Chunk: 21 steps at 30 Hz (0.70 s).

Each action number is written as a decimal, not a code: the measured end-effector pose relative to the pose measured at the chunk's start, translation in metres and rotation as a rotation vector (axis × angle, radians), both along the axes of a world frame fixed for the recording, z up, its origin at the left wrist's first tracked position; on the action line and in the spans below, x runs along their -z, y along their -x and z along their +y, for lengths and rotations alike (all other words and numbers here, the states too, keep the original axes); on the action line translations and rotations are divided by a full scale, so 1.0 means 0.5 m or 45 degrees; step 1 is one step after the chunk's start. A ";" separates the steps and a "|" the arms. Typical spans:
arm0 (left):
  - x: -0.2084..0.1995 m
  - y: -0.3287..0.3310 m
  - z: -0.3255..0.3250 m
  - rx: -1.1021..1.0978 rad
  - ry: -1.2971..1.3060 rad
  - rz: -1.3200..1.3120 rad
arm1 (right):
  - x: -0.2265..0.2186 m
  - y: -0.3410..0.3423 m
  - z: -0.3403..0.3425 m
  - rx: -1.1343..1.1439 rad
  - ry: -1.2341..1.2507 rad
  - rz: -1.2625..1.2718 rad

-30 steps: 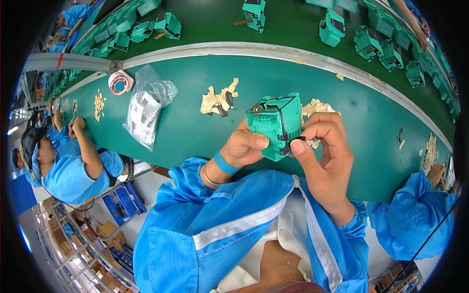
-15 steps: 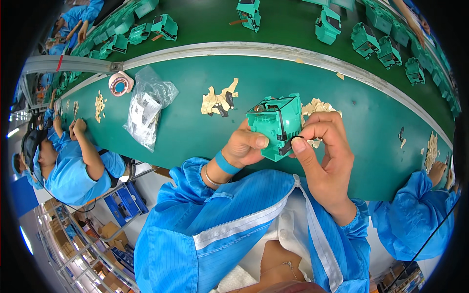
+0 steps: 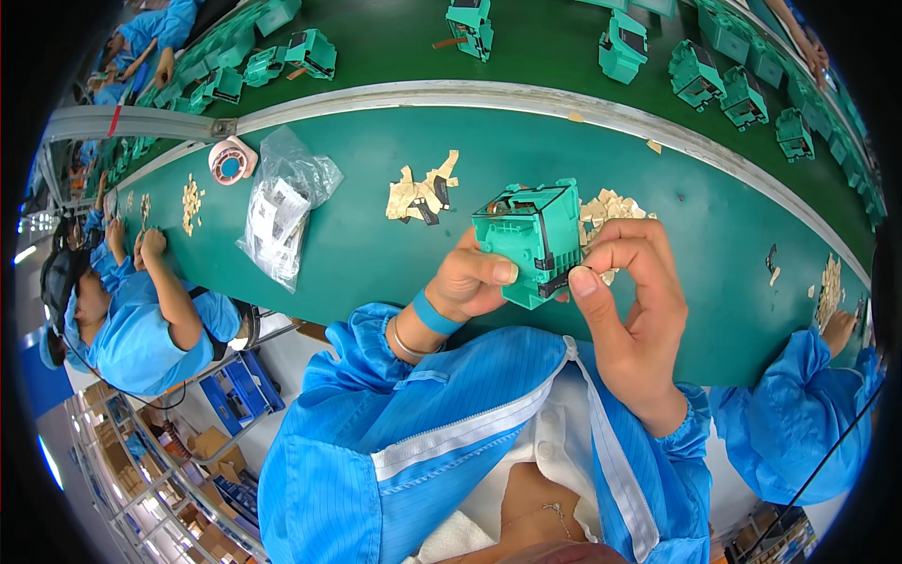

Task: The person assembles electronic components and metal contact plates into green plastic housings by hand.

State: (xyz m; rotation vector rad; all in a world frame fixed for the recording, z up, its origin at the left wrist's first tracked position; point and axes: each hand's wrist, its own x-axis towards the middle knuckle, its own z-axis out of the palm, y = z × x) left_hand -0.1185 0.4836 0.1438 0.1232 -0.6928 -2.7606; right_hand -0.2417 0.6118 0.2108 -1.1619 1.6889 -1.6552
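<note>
- Left hand (image 3: 474, 279) gripped the green housing (image 3: 531, 240) from its left side, thumb across the front face; blue band at the wrist
- Right hand (image 3: 628, 282) pinched thumb and forefinger against the housing's lower right corner; whether a small part sat between them, could not tell
- Housing was held up above the near edge of the green table (image 3: 376, 273), clear of its surface
- Tan scraps (image 3: 425, 193) lay on the table behind the housing; more scraps (image 3: 611, 209) just beside its right side
- Clear bag (image 3: 282, 211) and tape roll (image 3: 229, 162) lay to the left, well apart
- Other green housings (image 3: 695, 75) stood on the far belt
- Co-worker (image 3: 132, 310) sat at the left
</note>
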 end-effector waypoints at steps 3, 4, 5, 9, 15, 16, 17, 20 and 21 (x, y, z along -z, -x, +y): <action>0.001 -0.003 0.000 0.014 -0.012 -0.004 | 0.005 -0.002 0.000 0.005 0.005 -0.011; 0.002 -0.004 0.001 0.026 -0.018 -0.007 | 0.006 -0.003 0.000 0.004 -0.005 0.009; 0.002 -0.005 0.001 0.024 -0.018 -0.008 | 0.006 -0.004 0.000 0.004 -0.015 0.029; 0.003 -0.003 0.002 0.023 -0.023 -0.013 | 0.004 -0.002 0.001 0.005 -0.027 0.065; 0.004 -0.005 0.001 0.021 -0.049 -0.022 | 0.003 -0.005 -0.002 0.014 -0.041 0.087; 0.003 -0.005 0.002 0.013 -0.056 -0.027 | 0.003 -0.005 -0.002 0.016 -0.039 0.085; 0.004 -0.005 0.002 0.013 -0.057 -0.028 | 0.003 -0.006 -0.002 0.018 -0.036 0.084; 0.006 -0.004 0.003 0.016 -0.062 -0.006 | 0.003 -0.005 -0.001 0.021 -0.036 0.106; 0.007 -0.003 0.004 0.015 -0.074 -0.003 | 0.004 -0.005 -0.001 0.021 -0.036 0.105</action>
